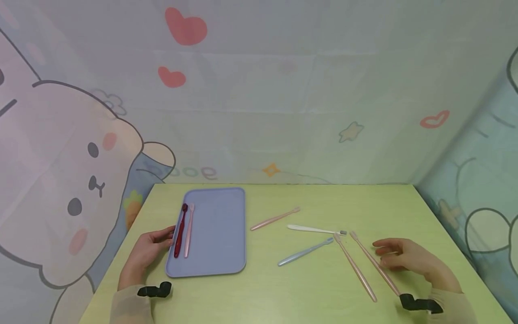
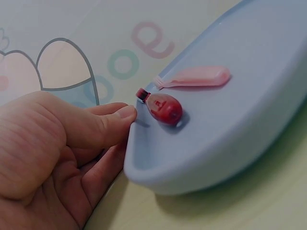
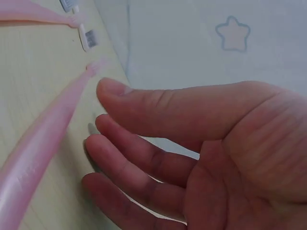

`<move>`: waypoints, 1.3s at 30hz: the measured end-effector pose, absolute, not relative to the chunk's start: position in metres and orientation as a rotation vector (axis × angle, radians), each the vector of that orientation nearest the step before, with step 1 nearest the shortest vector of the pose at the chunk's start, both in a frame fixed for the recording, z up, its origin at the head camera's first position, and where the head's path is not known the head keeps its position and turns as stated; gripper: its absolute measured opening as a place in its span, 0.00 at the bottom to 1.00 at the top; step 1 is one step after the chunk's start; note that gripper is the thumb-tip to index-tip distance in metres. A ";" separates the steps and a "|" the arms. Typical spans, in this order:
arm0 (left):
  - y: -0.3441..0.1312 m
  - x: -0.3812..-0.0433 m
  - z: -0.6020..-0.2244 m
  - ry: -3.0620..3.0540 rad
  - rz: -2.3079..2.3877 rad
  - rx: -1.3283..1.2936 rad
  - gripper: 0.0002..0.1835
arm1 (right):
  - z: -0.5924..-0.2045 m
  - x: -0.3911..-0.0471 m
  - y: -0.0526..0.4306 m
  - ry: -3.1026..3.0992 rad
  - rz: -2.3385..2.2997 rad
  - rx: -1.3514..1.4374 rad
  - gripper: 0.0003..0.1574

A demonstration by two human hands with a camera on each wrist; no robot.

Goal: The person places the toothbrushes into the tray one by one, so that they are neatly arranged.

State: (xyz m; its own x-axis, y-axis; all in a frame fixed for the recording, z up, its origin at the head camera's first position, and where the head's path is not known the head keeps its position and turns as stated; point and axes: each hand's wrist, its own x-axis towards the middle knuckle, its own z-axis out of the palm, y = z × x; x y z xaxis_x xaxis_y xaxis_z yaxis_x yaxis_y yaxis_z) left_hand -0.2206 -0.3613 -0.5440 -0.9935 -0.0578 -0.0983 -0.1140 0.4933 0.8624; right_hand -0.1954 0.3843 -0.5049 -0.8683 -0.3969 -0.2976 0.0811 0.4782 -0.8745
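At the left, my left hand (image 1: 145, 252) holds the left rim of a lavender-blue tray (image 1: 218, 234), thumb (image 2: 125, 113) at the rim's top and the other fingers at its outer side. Side by side on the tray, near that hand, lie a dark red toothbrush (image 1: 180, 236) and a pink toothbrush (image 1: 188, 234). My right hand (image 1: 417, 261) hovers at the right with fingers loosely bent and nothing in them. Closest to it is a pink toothbrush (image 1: 376, 264) on the table, just left of the fingertips; the right wrist view shows its handle (image 3: 41, 148) beside the thumb.
Between tray and right hand, more toothbrushes lie on the yellow-green table (image 1: 259, 297): a pink one (image 1: 273, 219), a white one (image 1: 311, 229), a light blue one (image 1: 305, 252) and another pink one (image 1: 356, 269). A printed cloth (image 1: 283, 90) hangs behind the table.
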 end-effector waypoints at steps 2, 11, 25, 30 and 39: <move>-0.361 -0.221 -0.544 2.676 1.534 -0.146 0.27 | -0.506 -0.195 0.388 2.251 -1.370 -0.274 0.38; -0.360 -0.220 -0.542 2.696 1.509 -0.122 0.27 | -0.512 -0.193 0.393 2.164 -1.382 -0.267 0.37; -0.361 -0.221 -0.543 2.673 1.517 -0.140 0.28 | -0.511 -0.193 0.385 2.167 -1.362 -0.206 0.40; -0.362 -0.220 -0.544 2.672 1.516 -0.144 0.28 | -0.512 -0.193 0.382 2.204 -1.344 -0.190 0.38; -0.361 -0.221 -0.544 2.665 1.534 -0.151 0.27 | -0.512 -0.192 0.376 2.267 -1.320 -0.138 0.35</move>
